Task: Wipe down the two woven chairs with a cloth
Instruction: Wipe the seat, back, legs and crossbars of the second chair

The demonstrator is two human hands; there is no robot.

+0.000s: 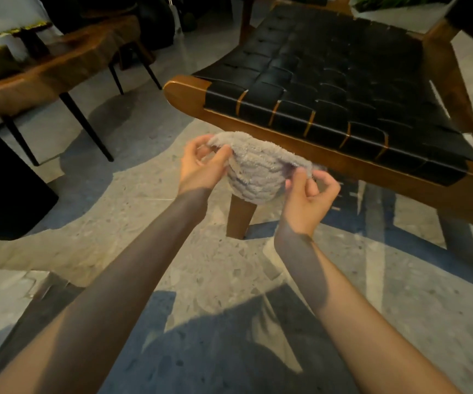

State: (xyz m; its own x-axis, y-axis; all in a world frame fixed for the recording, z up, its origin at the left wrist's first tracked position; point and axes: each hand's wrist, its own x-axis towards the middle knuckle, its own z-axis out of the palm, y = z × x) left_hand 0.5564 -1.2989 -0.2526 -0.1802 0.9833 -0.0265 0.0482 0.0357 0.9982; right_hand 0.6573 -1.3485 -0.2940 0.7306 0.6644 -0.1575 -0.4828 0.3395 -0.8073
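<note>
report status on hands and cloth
Grey cloth pinched at its edges by left grip and right grip. Held before the woven chair, wiping not started. Nothing in the way.

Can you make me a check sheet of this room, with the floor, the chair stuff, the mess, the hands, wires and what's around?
Surface: speckled stone floor with sun and shadows.
Job's things: one black woven chair, wooden frame; fluffy grey cloth held before its front edge.
Clutter: nothing seen.
Hands: left hand and right hand each pinch an end of the cloth.
Cables: nothing seen.
Surroundings: wooden bench at left.
</note>
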